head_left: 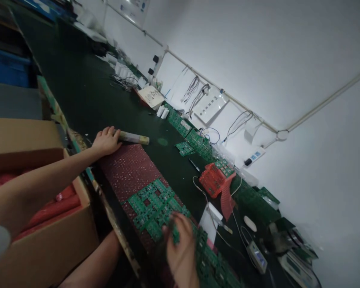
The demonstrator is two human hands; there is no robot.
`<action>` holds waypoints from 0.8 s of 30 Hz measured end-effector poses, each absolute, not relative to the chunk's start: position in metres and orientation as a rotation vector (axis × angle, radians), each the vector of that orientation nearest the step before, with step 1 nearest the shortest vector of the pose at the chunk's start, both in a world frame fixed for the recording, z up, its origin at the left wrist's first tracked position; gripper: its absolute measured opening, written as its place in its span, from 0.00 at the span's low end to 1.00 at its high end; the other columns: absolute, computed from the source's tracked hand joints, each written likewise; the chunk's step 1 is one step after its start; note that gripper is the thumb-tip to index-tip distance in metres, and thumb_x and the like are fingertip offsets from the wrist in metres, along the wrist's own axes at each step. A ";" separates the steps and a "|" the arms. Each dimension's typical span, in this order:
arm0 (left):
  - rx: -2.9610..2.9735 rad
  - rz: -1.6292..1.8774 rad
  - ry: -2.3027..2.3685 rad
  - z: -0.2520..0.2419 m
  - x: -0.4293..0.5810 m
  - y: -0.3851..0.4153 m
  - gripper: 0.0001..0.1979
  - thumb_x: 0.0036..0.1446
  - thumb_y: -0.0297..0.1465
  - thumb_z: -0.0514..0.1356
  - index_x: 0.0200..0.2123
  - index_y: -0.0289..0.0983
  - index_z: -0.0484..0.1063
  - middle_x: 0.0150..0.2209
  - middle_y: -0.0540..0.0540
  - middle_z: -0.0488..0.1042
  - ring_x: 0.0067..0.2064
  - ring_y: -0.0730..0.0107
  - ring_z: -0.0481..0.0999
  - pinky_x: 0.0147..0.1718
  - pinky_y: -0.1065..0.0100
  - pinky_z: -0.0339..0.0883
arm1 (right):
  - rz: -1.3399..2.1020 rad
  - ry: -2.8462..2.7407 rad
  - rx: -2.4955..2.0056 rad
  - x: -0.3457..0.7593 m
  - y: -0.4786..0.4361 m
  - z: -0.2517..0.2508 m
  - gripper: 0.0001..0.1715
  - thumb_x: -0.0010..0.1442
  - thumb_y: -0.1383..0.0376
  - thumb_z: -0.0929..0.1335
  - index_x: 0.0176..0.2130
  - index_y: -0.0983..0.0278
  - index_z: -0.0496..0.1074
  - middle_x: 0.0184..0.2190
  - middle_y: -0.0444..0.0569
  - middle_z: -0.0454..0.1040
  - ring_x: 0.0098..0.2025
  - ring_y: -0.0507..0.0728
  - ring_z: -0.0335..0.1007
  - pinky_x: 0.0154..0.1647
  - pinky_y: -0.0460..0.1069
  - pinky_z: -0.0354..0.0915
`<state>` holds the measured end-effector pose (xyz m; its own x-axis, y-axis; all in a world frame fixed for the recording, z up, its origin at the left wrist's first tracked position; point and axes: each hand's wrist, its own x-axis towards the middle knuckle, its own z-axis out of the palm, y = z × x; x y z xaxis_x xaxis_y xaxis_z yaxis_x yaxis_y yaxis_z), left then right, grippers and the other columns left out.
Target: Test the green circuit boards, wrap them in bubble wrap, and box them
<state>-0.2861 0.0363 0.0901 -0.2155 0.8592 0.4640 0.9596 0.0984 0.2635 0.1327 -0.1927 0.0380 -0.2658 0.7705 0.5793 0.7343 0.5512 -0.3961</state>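
My left hand point(106, 141) rests at the far end of a red bubble-wrap sheet point(129, 166), its fingers curled over the near end of a pale tube point(134, 138). Green circuit boards point(153, 202) lie side by side on the sheet, some joined in panels with square cutouts. Over the nearer boards, my right hand point(182, 248) is smeared by motion. Its fingers are closed on what looks like a small circuit board point(175, 235), partly hidden by the fingers.
An open cardboard box point(57, 248) with red wrapped bundles stands left of the dark bench point(78, 88). Along the wall are stacked boards point(198, 142), a red bubble-wrap bundle point(211, 180) and a book point(151, 97). Cables run to a small display device point(257, 257).
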 end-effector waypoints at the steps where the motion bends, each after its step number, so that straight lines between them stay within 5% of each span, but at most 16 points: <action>1: -1.824 -0.788 -2.179 0.087 -0.289 0.039 0.31 0.67 0.33 0.58 0.68 0.23 0.62 0.72 0.27 0.60 0.75 0.38 0.53 0.70 0.38 0.56 | 0.160 -2.110 -1.138 0.099 -0.176 0.045 0.28 0.68 0.52 0.65 0.65 0.31 0.71 0.56 0.42 0.82 0.57 0.68 0.82 0.55 0.66 0.84; 4: -1.804 -0.834 -2.171 0.081 -0.297 0.040 0.29 0.68 0.40 0.60 0.66 0.29 0.69 0.69 0.29 0.66 0.74 0.33 0.57 0.70 0.40 0.57 | 0.363 -2.471 -0.948 -0.008 -0.125 0.068 0.25 0.71 0.59 0.68 0.64 0.60 0.77 0.67 0.54 0.74 0.69 0.65 0.71 0.73 0.60 0.69; 8: -1.832 -0.754 -2.160 0.077 -0.304 0.038 0.29 0.65 0.35 0.62 0.67 0.30 0.70 0.71 0.29 0.65 0.74 0.37 0.61 0.70 0.46 0.59 | 0.416 -2.689 -0.989 -0.113 -0.075 0.087 0.30 0.74 0.63 0.67 0.70 0.74 0.68 0.74 0.62 0.63 0.78 0.64 0.57 0.79 0.58 0.58; 15: -1.880 -0.574 -2.263 0.084 -0.317 0.047 0.33 0.65 0.31 0.64 0.72 0.35 0.66 0.72 0.30 0.63 0.74 0.42 0.60 0.67 0.50 0.62 | 0.238 -2.751 -1.025 -0.160 -0.058 0.078 0.30 0.76 0.50 0.64 0.70 0.57 0.69 0.72 0.53 0.67 0.71 0.70 0.64 0.71 0.70 0.64; 22: -1.968 -0.573 -2.381 0.120 -0.326 0.065 0.21 0.64 0.41 0.72 0.48 0.28 0.80 0.51 0.32 0.79 0.55 0.49 0.79 0.56 0.52 0.74 | 0.139 -2.785 -1.122 -0.168 -0.061 0.090 0.34 0.77 0.44 0.57 0.68 0.57 0.70 0.70 0.54 0.70 0.67 0.71 0.66 0.65 0.68 0.68; 24: -1.970 -0.679 -2.384 0.122 -0.322 0.068 0.20 0.68 0.43 0.69 0.50 0.31 0.78 0.49 0.37 0.79 0.51 0.55 0.80 0.52 0.54 0.77 | 0.107 -2.786 -1.116 -0.167 -0.058 0.089 0.32 0.77 0.46 0.59 0.68 0.57 0.70 0.70 0.54 0.70 0.66 0.70 0.66 0.65 0.68 0.69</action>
<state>-0.3225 0.0679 0.1219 -0.2256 0.9420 0.2485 0.9316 0.1340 0.3378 -0.1666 -0.0580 0.0887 -0.7156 0.6910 0.1022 0.6811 0.7227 -0.1172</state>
